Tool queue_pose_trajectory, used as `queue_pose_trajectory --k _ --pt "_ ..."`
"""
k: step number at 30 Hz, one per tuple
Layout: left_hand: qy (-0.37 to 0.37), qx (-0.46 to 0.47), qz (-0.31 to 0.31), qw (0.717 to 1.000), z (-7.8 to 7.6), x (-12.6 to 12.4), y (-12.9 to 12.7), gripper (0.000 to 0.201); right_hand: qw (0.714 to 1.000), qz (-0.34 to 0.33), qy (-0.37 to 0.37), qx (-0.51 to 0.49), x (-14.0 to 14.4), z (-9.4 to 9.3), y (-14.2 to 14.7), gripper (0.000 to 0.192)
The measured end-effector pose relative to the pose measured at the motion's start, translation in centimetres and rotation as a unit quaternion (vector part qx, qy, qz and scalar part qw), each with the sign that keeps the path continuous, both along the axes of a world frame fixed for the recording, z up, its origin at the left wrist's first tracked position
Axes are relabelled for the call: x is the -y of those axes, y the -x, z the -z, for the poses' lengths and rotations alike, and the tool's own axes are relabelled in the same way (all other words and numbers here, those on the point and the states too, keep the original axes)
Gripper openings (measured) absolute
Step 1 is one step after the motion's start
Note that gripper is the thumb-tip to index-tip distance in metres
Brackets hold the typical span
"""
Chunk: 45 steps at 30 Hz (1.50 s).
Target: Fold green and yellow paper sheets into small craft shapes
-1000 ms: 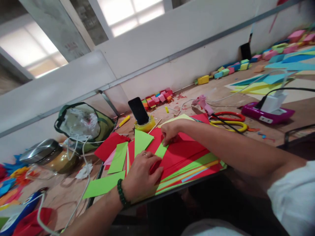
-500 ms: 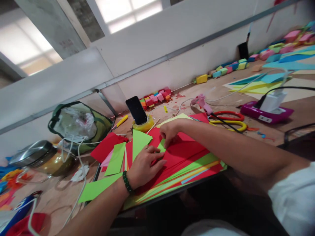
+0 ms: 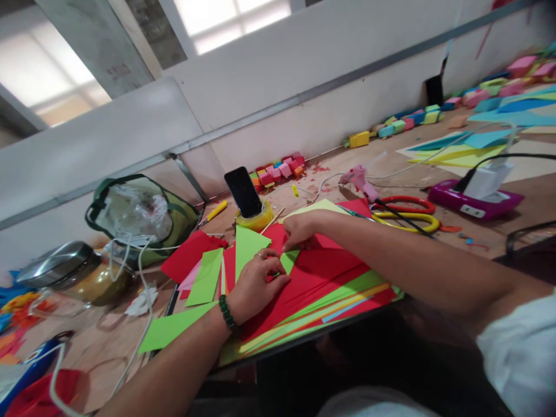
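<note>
Far left of the wooden table point(image 3: 391, 159): blue and red object at the edge point(image 3: 30, 376), white cable point(image 3: 139, 272) looping over it. Next, a round steel-lidded amber jar point(image 3: 72, 272), then a green mesh bag with clear plastic inside point(image 3: 143, 217). Loose lime-green paper strips point(image 3: 207, 277) lie beside a stack of red paper sheets point(image 3: 330, 272), with green and yellow sheets fanned out under it.

Left hand point(image 3: 256, 284), green bead bracelet at the wrist, lies flat on the red stack, fingers spread and pressing down, fingertips at the edge of a small lime-green paper piece point(image 3: 288, 260). Grip not closed around anything, just pressing. The green piece sits on top of the red stack, between the two hands.

Right hand point(image 3: 302, 231) is just past it, fingers curled down, fingertips pinching the far end of the same green piece against the red paper.

Behind the hands: black phone point(image 3: 243, 191) propped upright in a yellow tape roll point(image 3: 258, 220), small coloured paper cubes point(image 3: 278, 171) along the white wall. Further right: pink glue gun point(image 3: 358, 179), red- and yellow-handled scissors point(image 3: 408, 214), magenta power strip with white charger point(image 3: 475, 194), more coloured sheets and cubes at far right.
</note>
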State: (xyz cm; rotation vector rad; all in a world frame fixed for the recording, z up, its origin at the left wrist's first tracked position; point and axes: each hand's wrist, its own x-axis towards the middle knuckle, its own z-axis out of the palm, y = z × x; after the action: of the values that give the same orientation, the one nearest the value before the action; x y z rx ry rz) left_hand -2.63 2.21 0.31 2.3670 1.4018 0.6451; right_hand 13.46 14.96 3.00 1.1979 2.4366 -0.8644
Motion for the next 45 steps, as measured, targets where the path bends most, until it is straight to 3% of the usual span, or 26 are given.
queue_pose_trajectory --k 6,20,29,36,41,45 --pt "0.034 -0.035 0.027 0.998 0.0 -0.2 0.3 0.026 1.0 0.003 0.008 -0.003 -0.2 -0.7 -0.7 0.046" --pt "0.008 -0.096 0.056 0.994 -0.2 0.1 0.5 0.031 0.999 0.02 0.027 -0.006 -0.3 -0.1 -0.4 0.048" --pt "0.021 -0.169 -0.008 0.985 -1.4 3.0 -0.8 0.031 0.998 0.039 0.053 -0.017 -0.2 -0.2 -0.4 0.039" --pt "0.033 -0.174 -0.018 0.984 -2.0 3.2 -0.3 0.027 0.999 -0.012 0.05 -0.006 -0.1 -1.0 -0.8 0.057" --pt "-0.02 -0.136 -0.066 0.988 -0.8 1.0 -0.3 0.032 0.998 -0.064 -0.028 0.009 -0.1 -1.7 -1.3 0.083" --pt "-0.005 -0.088 -0.063 0.994 0.1 -0.4 -0.3 0.042 0.991 -0.101 -0.09 0.008 0.0 -2.1 -1.6 0.06"
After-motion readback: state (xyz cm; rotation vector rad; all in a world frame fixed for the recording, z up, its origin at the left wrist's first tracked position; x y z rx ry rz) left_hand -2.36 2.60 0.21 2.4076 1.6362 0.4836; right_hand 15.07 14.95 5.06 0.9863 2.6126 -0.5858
